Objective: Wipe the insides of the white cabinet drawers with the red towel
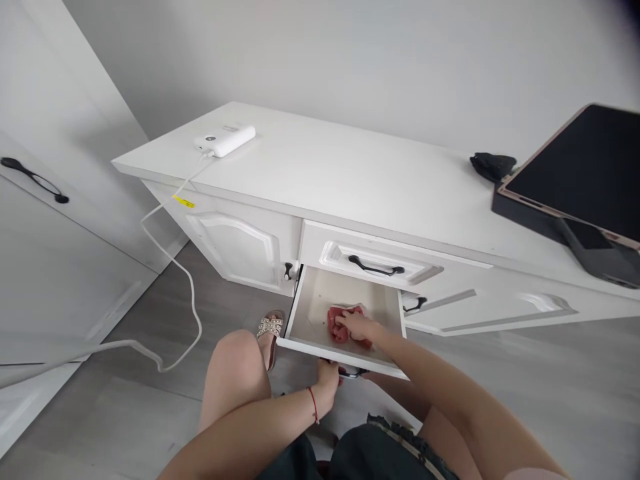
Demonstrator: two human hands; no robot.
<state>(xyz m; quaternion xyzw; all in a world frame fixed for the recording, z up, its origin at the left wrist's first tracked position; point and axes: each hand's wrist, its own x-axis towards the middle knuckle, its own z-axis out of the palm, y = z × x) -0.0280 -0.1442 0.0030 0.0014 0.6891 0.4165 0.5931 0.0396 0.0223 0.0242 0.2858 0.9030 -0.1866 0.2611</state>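
Observation:
A white drawer (pixel 313 297) is pulled out of the low cabinet below my chest. Inside it lies a crumpled red item (pixel 339 333) with a whitish edge, perhaps cloth; its kind is unclear. My right hand (pixel 359 325) reaches in from the right, fingers curled onto this red item. At the drawer's front, my left hand (pixel 328 380) is wrapped at the dark drawer handle (pixel 354 373), its fingertips partly hidden. A red string bracelet (pixel 313 404) circles the left wrist.
On the white cabinet top (pixel 350 167) lie a white power bank (pixel 227 140) with a long cable (pixel 193 293), a small black item (pixel 493 165) and a dark flat-topped box (pixel 580 173). A closed drawer (pixel 383 257) sits above the pulled-out one. My knee (pixel 237 357) is left of it.

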